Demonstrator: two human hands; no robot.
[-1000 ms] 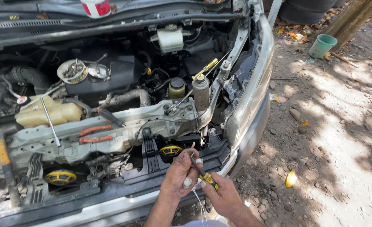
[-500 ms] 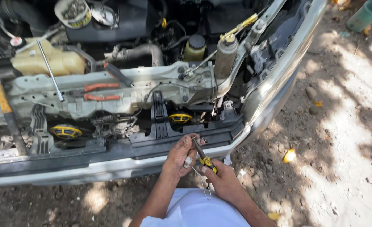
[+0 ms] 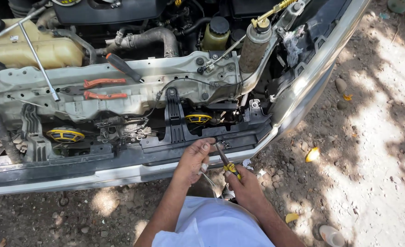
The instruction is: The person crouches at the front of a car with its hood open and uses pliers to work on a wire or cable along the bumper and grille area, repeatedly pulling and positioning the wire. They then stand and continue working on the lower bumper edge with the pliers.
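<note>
I look down into an open car engine bay with the front bumper removed. My right hand (image 3: pixel 242 185) grips a screwdriver (image 3: pixel 224 158) with a yellow and black handle, its tip up against the black plastic front panel (image 3: pixel 179 137). My left hand (image 3: pixel 194 158) rests on the same panel's lower edge, thumb beside the screwdriver tip, with something small and white between the fingers. Just above the hands sits a yellow horn (image 3: pixel 198 118). A second yellow horn (image 3: pixel 65 135) lies to the left.
Orange-handled pliers (image 3: pixel 102 89), a black-handled screwdriver (image 3: pixel 122 67) and a long metal wrench (image 3: pixel 37 57) lie on the silver radiator support (image 3: pixel 134 98). A coolant tank (image 3: pixel 33 48) sits at upper left. A silver fender (image 3: pixel 312 68) runs diagonally right. Stony dirt ground (image 3: pixel 371 151) is to the right.
The view has moved closer and lower toward the front panel. Both hands stay at the same spot on the panel, with the screwdriver tip still against it.
</note>
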